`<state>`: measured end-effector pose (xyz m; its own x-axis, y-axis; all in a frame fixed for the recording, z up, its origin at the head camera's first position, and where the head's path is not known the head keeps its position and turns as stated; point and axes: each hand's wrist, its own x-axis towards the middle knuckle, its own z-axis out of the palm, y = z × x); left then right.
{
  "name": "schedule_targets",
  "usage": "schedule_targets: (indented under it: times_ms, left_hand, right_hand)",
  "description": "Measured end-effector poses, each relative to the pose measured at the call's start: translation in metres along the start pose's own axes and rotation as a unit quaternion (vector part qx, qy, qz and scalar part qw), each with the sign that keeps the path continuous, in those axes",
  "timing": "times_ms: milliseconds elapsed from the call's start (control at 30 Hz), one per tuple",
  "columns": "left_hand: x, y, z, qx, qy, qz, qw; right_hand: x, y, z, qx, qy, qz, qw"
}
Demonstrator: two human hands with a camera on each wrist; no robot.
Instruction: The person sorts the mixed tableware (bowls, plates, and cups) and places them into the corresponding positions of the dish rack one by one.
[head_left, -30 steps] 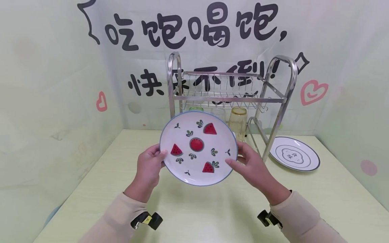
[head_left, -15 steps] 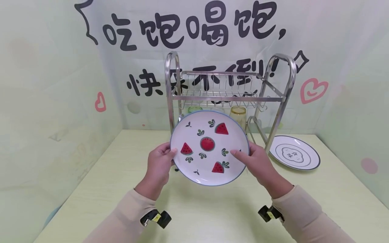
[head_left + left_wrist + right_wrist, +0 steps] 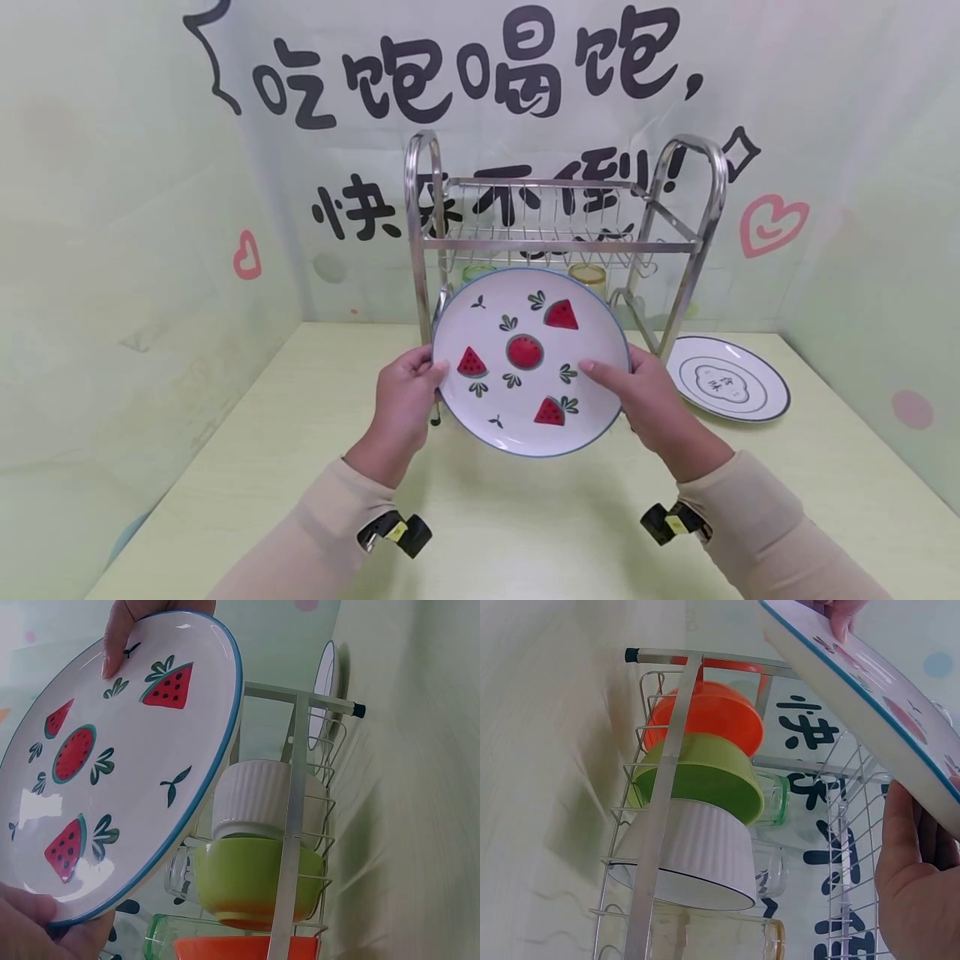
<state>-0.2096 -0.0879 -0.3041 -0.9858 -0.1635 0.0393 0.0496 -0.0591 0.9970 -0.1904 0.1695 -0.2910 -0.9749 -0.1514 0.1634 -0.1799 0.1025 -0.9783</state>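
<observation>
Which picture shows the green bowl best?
The right wrist view: the round green bowl sits whole between an orange bowl and a white ribbed bowl. The left wrist view shows it partly behind a rack bar. The head view hides it.

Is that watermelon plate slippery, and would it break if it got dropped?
Probably slippery: the watermelon plate is glossy and reflects light. It looks like stiff glazed ceramic, so likely breakable. The left hand and right hand both grip its rim, suggesting some weight.

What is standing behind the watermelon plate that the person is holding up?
Behind the plate stands a steel rack. Its lower tier holds an orange bowl, a green bowl and a white bowl, with glasses behind. From the head view the plate hides the bowls.
</observation>
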Motion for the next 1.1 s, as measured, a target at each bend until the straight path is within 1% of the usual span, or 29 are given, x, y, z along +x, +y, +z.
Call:
schedule_targets:
  times_ms: [167, 300, 500, 667, 867, 1100]
  left_hand:
    - [0.001, 0.001, 0.002, 0.017, -0.002, -0.006, 0.9998]
    - [0.001, 0.002, 0.002, 0.024, -0.012, -0.013, 0.9996]
    - [-0.001, 0.005, 0.003, 0.036, -0.032, -0.008, 0.9988]
    - [-0.001, 0.008, 0.004, 0.052, -0.043, -0.004, 0.9977]
    - [-0.001, 0.013, 0.005, 0.067, -0.052, 0.010, 0.9964]
    - [-0.001, 0.024, 0.005, 0.102, -0.084, 0.035, 0.9906]
  right_hand:
    - [-0.001, -0.003, -0.001, -0.015, 0.013, 0.013, 1.000]
    - [-0.001, -0.006, -0.001, -0.017, 0.028, 0.021, 0.999]
    - [-0.003, -0.014, -0.001, -0.010, 0.045, 0.020, 0.999]
    - [-0.005, -0.020, -0.002, -0.002, 0.049, 0.018, 0.999]
    - [-0.005, -0.025, -0.004, 0.014, 0.051, 0.010, 0.999]
    - [-0.005, -0.034, -0.007, 0.019, 0.067, 0.005, 0.998]
